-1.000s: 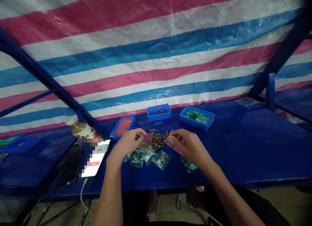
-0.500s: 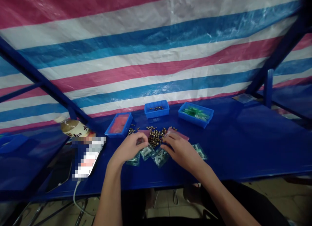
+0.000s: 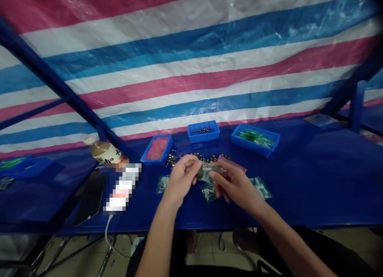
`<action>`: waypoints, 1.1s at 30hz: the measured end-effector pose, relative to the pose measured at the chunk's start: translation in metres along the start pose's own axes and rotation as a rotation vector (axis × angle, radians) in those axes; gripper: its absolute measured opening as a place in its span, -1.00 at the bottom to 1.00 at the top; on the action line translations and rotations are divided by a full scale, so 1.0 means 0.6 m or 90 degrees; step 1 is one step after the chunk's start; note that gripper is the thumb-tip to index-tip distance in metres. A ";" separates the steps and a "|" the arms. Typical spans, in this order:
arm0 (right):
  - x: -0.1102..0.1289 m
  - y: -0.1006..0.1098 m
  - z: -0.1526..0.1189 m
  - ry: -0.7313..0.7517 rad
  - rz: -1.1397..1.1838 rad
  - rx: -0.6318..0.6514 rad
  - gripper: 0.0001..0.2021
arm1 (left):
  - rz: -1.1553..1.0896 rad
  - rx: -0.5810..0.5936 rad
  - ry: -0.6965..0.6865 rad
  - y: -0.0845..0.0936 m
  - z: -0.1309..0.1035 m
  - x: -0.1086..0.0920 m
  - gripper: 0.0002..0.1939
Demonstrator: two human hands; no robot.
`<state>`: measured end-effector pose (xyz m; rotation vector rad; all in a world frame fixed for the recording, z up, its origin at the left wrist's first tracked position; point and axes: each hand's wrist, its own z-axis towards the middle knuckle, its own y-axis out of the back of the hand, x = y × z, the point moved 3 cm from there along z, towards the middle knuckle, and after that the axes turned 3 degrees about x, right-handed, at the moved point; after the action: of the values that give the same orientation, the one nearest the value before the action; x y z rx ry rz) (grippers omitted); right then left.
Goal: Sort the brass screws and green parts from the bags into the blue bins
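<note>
A small clear bag (image 3: 206, 172) is held up between both hands, above the table. My left hand (image 3: 184, 177) pinches its left side, fingers closed. My right hand (image 3: 235, 183) grips its right side, fingers bent round the edge. Behind the hands lies a pile of brass-coloured screws (image 3: 214, 158), partly hidden by them. Under the hands rests a greenish bag with metal parts (image 3: 208, 192). Similar bags lie to the left (image 3: 163, 183) and to the right (image 3: 261, 187). A pink bag (image 3: 236, 164) sits just behind my right hand.
Three blue bins stand along the back: one with pink bags (image 3: 157, 148), one with a few screws (image 3: 204, 132), one with green bags (image 3: 255, 138). At the left are a bottle (image 3: 104, 151), a blurred-out phone (image 3: 123, 189) with a cable, and a dark flat device (image 3: 89, 201).
Both hands have come together and now hold a small bag raised from the table. The view has shifted, so the bins appear further right.
</note>
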<state>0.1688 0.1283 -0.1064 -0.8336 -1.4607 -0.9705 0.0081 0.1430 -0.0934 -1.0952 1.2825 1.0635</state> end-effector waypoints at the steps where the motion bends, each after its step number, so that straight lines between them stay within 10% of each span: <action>1: 0.001 0.003 0.000 -0.006 0.038 0.004 -0.63 | -0.012 0.002 -0.013 -0.010 -0.001 -0.002 -0.75; 9: 0.008 0.039 -0.002 0.093 0.057 -0.095 -0.79 | 0.014 -0.150 -0.046 -0.035 -0.005 -0.007 -0.66; 33: 0.004 0.042 0.008 0.021 0.060 -0.035 -0.78 | 0.114 -0.052 -0.023 -0.051 -0.010 0.026 -0.72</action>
<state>0.1895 0.1427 -0.1010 -0.9142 -1.3594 -0.9528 0.0372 0.1315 -0.1082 -1.0310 1.3373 1.2738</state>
